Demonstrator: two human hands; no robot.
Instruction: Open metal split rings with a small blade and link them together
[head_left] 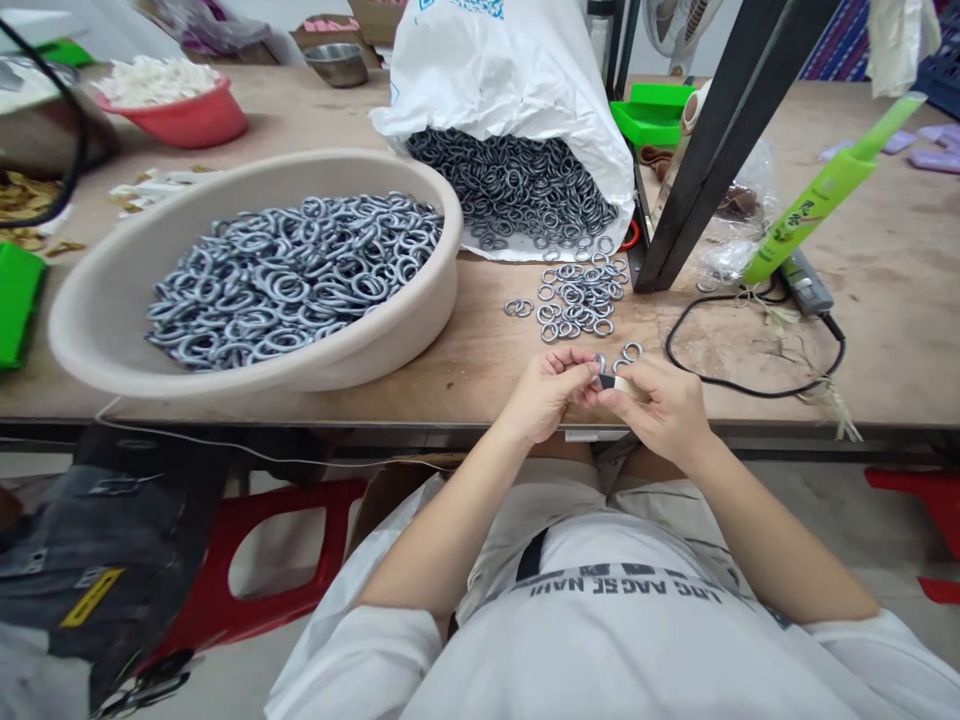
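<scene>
Close together at the front edge of the table, both hands have their fingers closed. My left hand (549, 392) pinches a small grey ring (601, 364). Between thumb and fingers, my right hand (666, 408) grips a short black-and-pale strip (609, 382), which reaches across to the left fingertips. Whether the strip passes through the ring cannot be made out. Just beyond the right hand lie a couple of loose rings (631, 351). Behind them is a small heap of grey rings (577, 295), spread in front of a white sack (502, 75) that lies open and full of rings.
A large beige basin (405, 350) of grey rings stands at left. Behind it sits a red bowl (187, 115) of white pieces. A black metal post (720, 140) rises at right, near a green tube (817, 200) and a black cable (750, 388). Someone in dark clothing (97, 560) sits at left.
</scene>
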